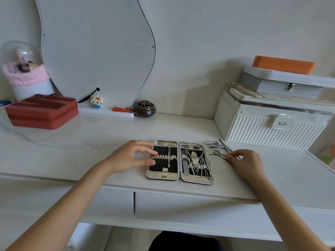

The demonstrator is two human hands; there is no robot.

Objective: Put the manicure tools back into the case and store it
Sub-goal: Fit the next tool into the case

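From the head camera, the manicure case (179,161) lies spread open and flat on the white dressing table (108,134), near its front edge, so both halves face up for loading. Its left half holds a single slim tool under a row of mostly vacant ribbed elastic loops, while the right half is already crowded with nippers, scissors and thin probes. The left hand (133,156) sits at the case's left rim, fingers loosely bent with the tips resting on the loop strip and edge, apparently to steady the case; it grips nothing. The right hand (244,161) reaches to the loose tools (218,149) lying just right of the case, its thumb and fingers closing in a pinch on a slim metal implement (222,155), probably the next piece to seat. Two nail clippers (213,144) lie beyond it. The tools are polished steel, thin and slippery; the case has a shiny embossed metallic border around a black lining. A ribbed white storage box (272,127) stands behind the tools, and a red zipped pouch (42,112) sits far left.
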